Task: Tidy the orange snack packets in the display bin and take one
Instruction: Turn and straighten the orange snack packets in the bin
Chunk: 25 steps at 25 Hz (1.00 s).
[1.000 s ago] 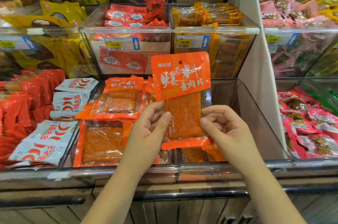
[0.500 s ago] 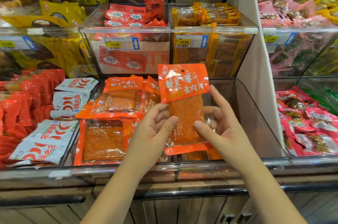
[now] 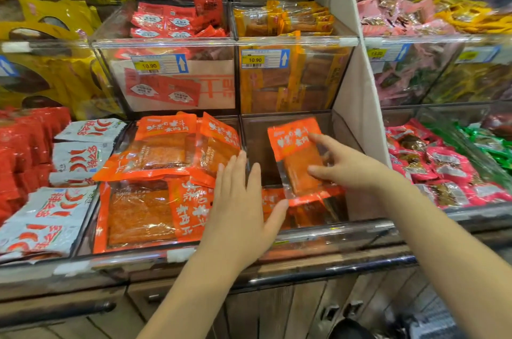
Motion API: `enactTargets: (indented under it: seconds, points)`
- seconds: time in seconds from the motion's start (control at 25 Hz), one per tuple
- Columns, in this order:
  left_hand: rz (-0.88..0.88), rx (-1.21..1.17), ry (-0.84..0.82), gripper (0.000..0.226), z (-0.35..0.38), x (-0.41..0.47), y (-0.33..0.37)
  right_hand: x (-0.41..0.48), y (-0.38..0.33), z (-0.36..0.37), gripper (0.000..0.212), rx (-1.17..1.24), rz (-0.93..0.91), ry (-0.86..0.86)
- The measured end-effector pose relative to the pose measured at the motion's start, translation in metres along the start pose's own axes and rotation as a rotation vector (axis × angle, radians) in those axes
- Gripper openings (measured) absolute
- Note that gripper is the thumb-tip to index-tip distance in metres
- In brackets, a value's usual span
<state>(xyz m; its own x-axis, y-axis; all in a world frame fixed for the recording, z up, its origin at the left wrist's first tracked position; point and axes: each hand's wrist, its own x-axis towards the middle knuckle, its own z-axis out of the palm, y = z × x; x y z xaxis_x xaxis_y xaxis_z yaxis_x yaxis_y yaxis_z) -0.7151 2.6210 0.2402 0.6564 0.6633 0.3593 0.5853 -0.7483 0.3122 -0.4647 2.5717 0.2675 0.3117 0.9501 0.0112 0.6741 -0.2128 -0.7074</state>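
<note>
Gripping one orange snack packet (image 3: 295, 161) by its right edge with the right hand (image 3: 352, 169) — fingers (image 3: 318, 140) laid over the printed header, thumb on the clear front window, others glimpsed behind through the film. Standing tilted in the right compartment of the display bin (image 3: 332, 230), bottom seal down among a few flat packets (image 3: 277, 200) at the near wall, top leaning left and far. Hovering flat and uncurled with the left hand (image 3: 241, 208) over the divider (image 3: 243, 131) between compartments, holding nothing; cannot tell whether touching the heaped orange packets (image 3: 166, 150) in the left compartment. Likely light and thin, judging by the look: a stiffish slab inside, floppy at header and seals, with glossy film probably slick under dry skin. Best pinched across the slab itself or at the sealed header, front and back together — not by the loose clear margin, prone to crumple and slide. Hardly fragile, though hard squeezing might crack the slab. Probably not yet done tidying on the left: leaning, overlapping, some turned sideways. Should lift out easily with one hand.
</note>
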Motion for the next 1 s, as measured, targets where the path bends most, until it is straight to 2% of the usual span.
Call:
enactTargets:
  seconds: [0.08,0.2,0.32,0.6,0.88,1.0]
  points:
    - [-0.04,0.153,-0.041,0.095,0.005,0.004,0.005,0.022,0.011,0.005,0.087,-0.332,0.135,-0.159]
    - [-0.07,0.211,-0.062,0.1,0.007,0.005,0.006,0.044,0.02,0.027,0.083,-0.634,0.282,-0.34]
    - [-0.055,0.212,-0.06,0.1,0.004,0.005,0.008,0.054,0.036,0.045,0.066,-0.82,0.365,-0.461]
    - [-0.042,0.213,-0.099,0.1,0.005,0.009,0.008,0.059,0.044,0.069,0.07,-1.098,0.413,-0.572]
    - [-0.028,0.158,-0.078,0.081,0.002,0.005,0.008,0.046,0.03,0.061,0.057,-0.972,0.394,-0.545]
    - [0.01,0.139,-0.064,0.066,-0.004,0.002,0.006,0.04,0.002,0.057,0.04,-0.797,0.262,-0.324]
